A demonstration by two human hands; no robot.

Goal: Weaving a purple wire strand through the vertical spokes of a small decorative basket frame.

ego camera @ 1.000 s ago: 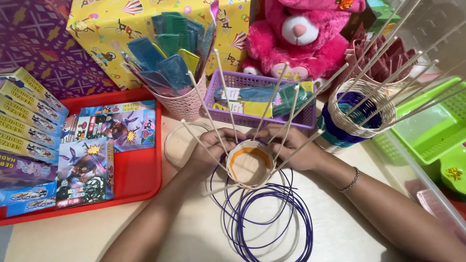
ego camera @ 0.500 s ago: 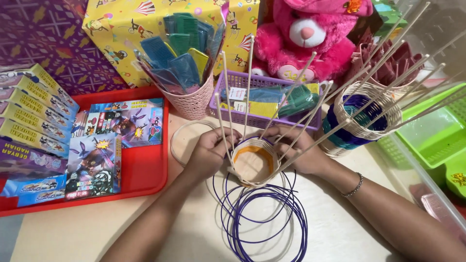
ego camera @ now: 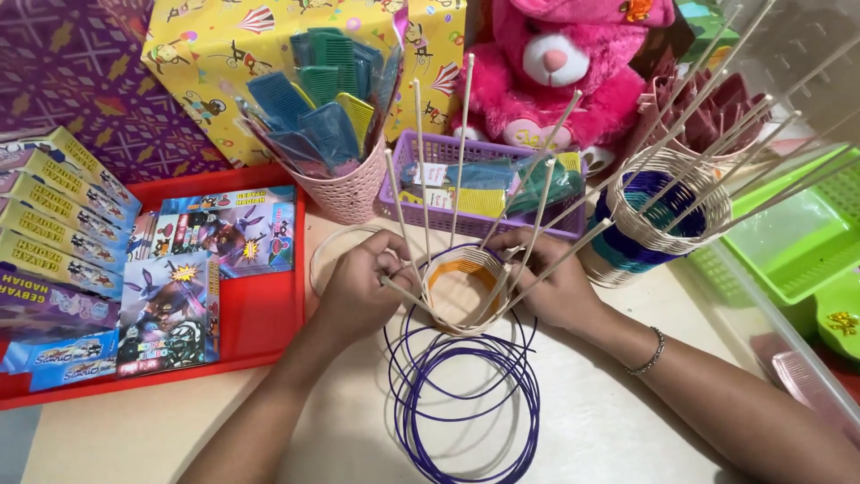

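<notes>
A small half-woven basket (ego camera: 461,291) stands on the table, with an orange and white woven wall and several pale upright stakes fanning out above it. My left hand (ego camera: 363,287) grips its left side, fingers pinched around a stake and the weave. On the right, my right hand (ego camera: 551,282) holds the basket's other side. A coil of purple cord (ego camera: 466,394) lies on the table in front of the basket, between my forearms, and leads up to the weave.
A larger woven basket (ego camera: 658,220) with blue and purple bands and long stakes stands to the right. Behind are a pink cup of combs (ego camera: 345,184), a purple tray (ego camera: 484,184) and a pink plush toy (ego camera: 560,81). A red tray (ego camera: 260,314) of card packs lies left, green trays (ego camera: 788,242) right.
The view has shifted slightly. Both hands stay on the small basket, with the fingers working around the stakes; the basket and purple coil remain in place.
</notes>
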